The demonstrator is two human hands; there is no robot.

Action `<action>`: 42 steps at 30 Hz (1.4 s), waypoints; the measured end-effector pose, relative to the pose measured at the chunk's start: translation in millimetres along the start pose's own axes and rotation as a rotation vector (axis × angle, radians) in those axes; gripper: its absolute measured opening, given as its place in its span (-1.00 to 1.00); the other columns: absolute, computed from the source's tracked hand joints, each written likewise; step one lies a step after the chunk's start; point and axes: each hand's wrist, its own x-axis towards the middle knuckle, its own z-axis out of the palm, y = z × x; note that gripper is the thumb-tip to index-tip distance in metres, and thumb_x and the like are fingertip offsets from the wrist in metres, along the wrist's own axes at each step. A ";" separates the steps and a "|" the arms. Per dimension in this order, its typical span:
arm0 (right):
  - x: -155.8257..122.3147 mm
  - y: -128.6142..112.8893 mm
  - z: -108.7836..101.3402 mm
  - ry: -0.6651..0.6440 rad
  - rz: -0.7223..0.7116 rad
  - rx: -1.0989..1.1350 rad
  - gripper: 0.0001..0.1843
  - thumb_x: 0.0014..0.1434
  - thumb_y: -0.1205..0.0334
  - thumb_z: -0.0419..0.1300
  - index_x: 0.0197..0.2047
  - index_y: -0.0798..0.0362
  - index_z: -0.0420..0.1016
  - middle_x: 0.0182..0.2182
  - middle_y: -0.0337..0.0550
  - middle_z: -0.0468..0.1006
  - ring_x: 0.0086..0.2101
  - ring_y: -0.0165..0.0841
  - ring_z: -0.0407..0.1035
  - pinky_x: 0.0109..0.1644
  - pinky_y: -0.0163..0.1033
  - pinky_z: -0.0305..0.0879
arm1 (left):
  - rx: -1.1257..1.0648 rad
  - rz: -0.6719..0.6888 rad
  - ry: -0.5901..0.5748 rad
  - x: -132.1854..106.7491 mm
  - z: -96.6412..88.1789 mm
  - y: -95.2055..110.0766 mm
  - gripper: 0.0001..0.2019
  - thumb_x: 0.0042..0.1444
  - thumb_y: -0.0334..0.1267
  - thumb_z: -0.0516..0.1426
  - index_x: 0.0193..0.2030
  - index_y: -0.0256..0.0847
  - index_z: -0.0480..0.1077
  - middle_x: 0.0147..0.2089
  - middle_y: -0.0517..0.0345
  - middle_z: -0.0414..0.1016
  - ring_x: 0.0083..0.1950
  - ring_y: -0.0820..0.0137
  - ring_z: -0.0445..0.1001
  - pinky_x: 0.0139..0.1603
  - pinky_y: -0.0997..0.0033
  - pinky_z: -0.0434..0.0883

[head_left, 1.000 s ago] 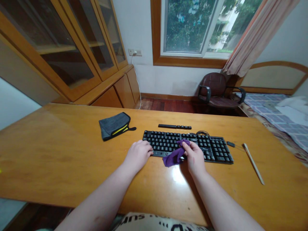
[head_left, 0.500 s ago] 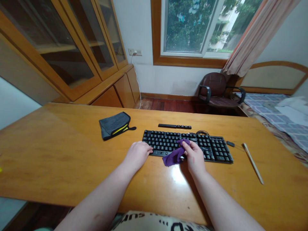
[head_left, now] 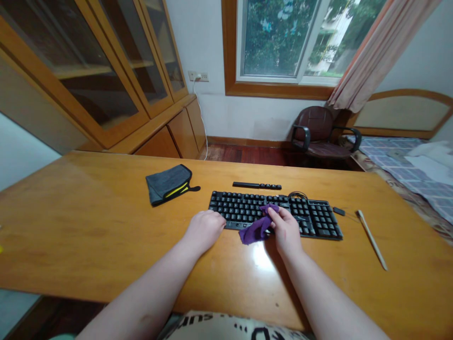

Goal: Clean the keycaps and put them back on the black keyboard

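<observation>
A black keyboard (head_left: 235, 211) lies across the desk in front of me, and part of its front row is without keycaps. My left hand (head_left: 207, 229) rests at its front left corner, fingers curled together against the edge; the fingertips are partly hidden. Between thumb and fingers of my right hand (head_left: 286, 229) is a crumpled purple cloth (head_left: 255, 232), which hangs over the front edge of the keyboard, right of its middle. Behind the keyboard, a black strip of loose keycaps (head_left: 246, 185) lies in a row.
On the left of the wooden desk (head_left: 106, 226) lies a folded grey cloth (head_left: 166, 183) with yellow lining. A small black piece (head_left: 339, 211) and a pale stick-like brush (head_left: 371, 240) are at the right. A brown armchair (head_left: 314, 125) stands beyond the desk.
My left hand has shifted slightly right along the keyboard's front left corner, and its fingers are more curled in. My right hand and the purple cloth stay almost still.
</observation>
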 end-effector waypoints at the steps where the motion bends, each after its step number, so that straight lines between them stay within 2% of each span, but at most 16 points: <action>1: 0.0 0.1 0.0 0.003 0.000 0.001 -0.66 -0.04 0.04 0.32 -0.24 0.07 0.53 -0.42 -0.21 0.52 -0.49 -0.47 0.31 -0.43 -0.37 0.27 | -0.009 0.016 -0.005 -0.1 0.8 -1.2 -0.78 0.14 -0.29 0.04 -0.37 -0.17 0.53 -0.35 0.07 0.54 -0.26 0.32 0.46 -0.26 0.36 0.33; 6: 0.9 0.6 0.0 0.012 -0.004 0.004 -0.65 -0.06 0.03 0.32 -0.23 0.07 0.53 -0.41 -0.20 0.53 -0.49 -0.45 0.33 -0.42 -0.36 0.28 | -0.056 0.053 -0.029 -0.4 0.0 -7.3 -0.81 0.11 -0.35 0.07 -0.25 -0.10 0.52 -0.30 0.11 0.51 -0.24 0.33 0.45 -0.24 0.37 0.36; 11: 1.4 0.1 0.3 -0.001 -0.004 -0.005 -0.65 -0.05 0.03 0.31 -0.24 0.07 0.54 -0.42 -0.19 0.54 -0.49 -0.44 0.34 -0.42 -0.35 0.28 | -0.106 0.030 -0.031 0.7 -1.4 -6.0 -0.82 0.10 -0.33 0.08 -0.26 -0.11 0.52 -0.28 0.10 0.49 -0.19 0.31 0.43 -0.16 0.34 0.37; 15: 1.4 0.0 0.6 0.000 0.002 0.014 -0.66 -0.06 0.04 0.32 -0.25 0.07 0.54 -0.42 -0.19 0.53 -0.48 -0.45 0.33 -0.42 -0.36 0.28 | -0.162 -0.006 -0.020 0.3 -1.3 -5.1 -0.81 0.10 -0.32 0.09 -0.18 -0.11 0.50 -0.22 0.09 0.48 -0.16 0.32 0.42 -0.12 0.34 0.37; 22: 1.6 0.1 0.7 0.002 0.010 0.001 -0.64 -0.06 0.03 0.32 -0.24 0.08 0.54 -0.42 -0.19 0.52 -0.49 -0.46 0.32 -0.43 -0.36 0.28 | -0.172 0.015 0.020 0.2 1.2 -8.3 -0.83 0.08 -0.30 0.12 -0.20 -0.17 0.49 -0.23 0.06 0.47 -0.15 0.31 0.41 -0.06 0.30 0.35; 34: -0.6 -0.7 1.3 -0.001 0.012 0.003 -0.64 -0.06 0.02 0.31 -0.24 0.08 0.53 -0.41 -0.18 0.52 -0.49 -0.45 0.33 -0.42 -0.35 0.29 | -0.154 -0.012 0.042 1.0 0.6 -8.6 -0.85 -0.01 -0.30 0.20 -0.25 -0.10 0.50 -0.26 0.14 0.53 -0.16 0.30 0.42 -0.11 0.29 0.32; 37: -0.4 -0.9 1.3 0.006 0.011 0.006 -0.62 -0.07 0.02 0.32 -0.23 0.09 0.53 -0.41 -0.18 0.52 -0.49 -0.44 0.33 -0.43 -0.34 0.29 | -0.148 -0.017 0.031 1.6 0.6 -10.2 -0.90 -0.01 -0.29 0.20 -0.31 -0.10 0.51 -0.30 0.14 0.54 -0.19 0.31 0.42 -0.15 0.32 0.31; 42: -0.2 -2.2 1.6 0.005 0.010 -0.003 -0.61 -0.08 0.00 0.32 -0.23 0.09 0.52 -0.40 -0.15 0.54 -0.48 -0.41 0.35 -0.43 -0.33 0.29 | -0.175 -0.007 0.048 2.2 0.9 -12.1 -0.88 0.02 -0.28 0.17 -0.28 -0.10 0.51 -0.26 0.15 0.55 -0.18 0.31 0.41 -0.15 0.31 0.31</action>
